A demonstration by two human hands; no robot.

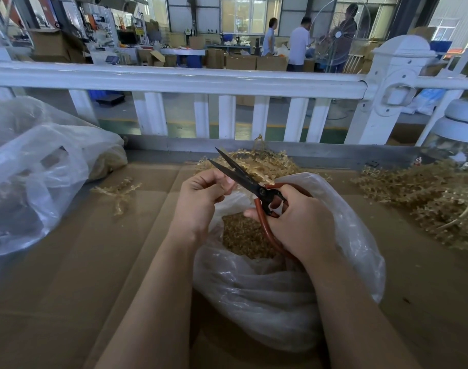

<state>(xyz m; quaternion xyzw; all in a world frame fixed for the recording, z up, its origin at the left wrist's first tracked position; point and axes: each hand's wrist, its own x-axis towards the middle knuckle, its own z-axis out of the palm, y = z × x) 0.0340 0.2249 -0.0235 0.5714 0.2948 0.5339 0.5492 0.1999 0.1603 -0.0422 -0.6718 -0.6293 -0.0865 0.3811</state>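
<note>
Jutting up-left beyond the right grip [302,222], scissors [254,186] (blades parted).

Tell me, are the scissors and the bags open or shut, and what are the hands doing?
scissors: blades open, above the bag.
right hand: grips the red handles.
left hand: fingers curled beside the blades; any hold unclear.
middle bag: mouth open, tan bits inside.
left bag: crumpled, lying on the cardboard.

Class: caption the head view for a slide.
Right hand holds open red-handled black scissors beside left hand, over clear plastic bag of tan bits.
</note>
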